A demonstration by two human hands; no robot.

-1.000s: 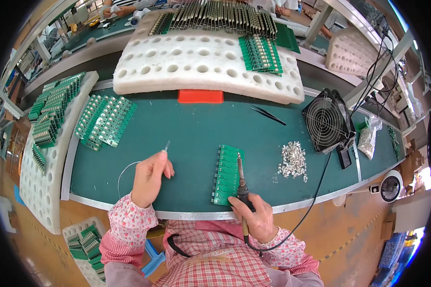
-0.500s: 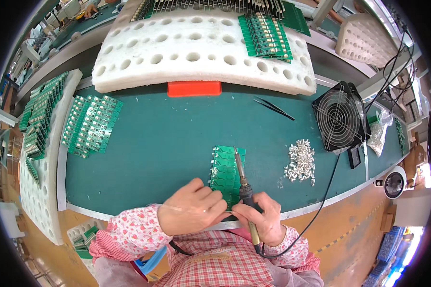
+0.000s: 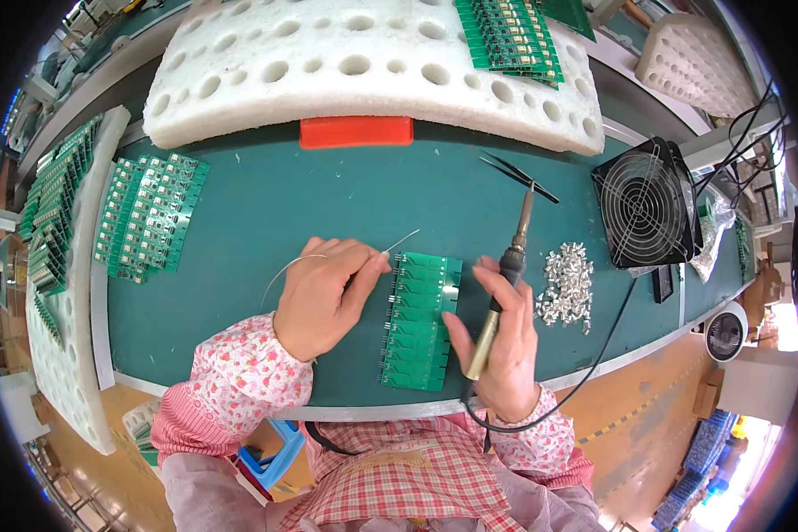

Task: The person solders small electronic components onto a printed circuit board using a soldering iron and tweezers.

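A green circuit board panel (image 3: 419, 324) lies on the dark green work mat between my hands, with a row of pins along its left edge. My left hand (image 3: 326, 288) pinches a thin length of solder wire (image 3: 402, 241) just left of the panel's far end; the wire's tail curves back over the hand. In my right hand (image 3: 505, 341) rests a soldering iron (image 3: 512, 257), its tip pointing up and away from me, apart from the panel. The thumb reaches the panel's right edge; whether it presses there I cannot tell.
Small silvery parts (image 3: 565, 285) lie heaped to the right, near a black fan (image 3: 645, 204). Tweezers (image 3: 520, 176) lie farther back. A white foam block (image 3: 372, 93) spans the back, with a red block (image 3: 355, 132) at its front. More boards (image 3: 151, 217) lie left. The iron's cable (image 3: 585, 381) loops rightward.
My hands have moved apart and away from me. The iron has swung off the panel to the right. Solder wire now shows in my left hand, and the panel is straighter.
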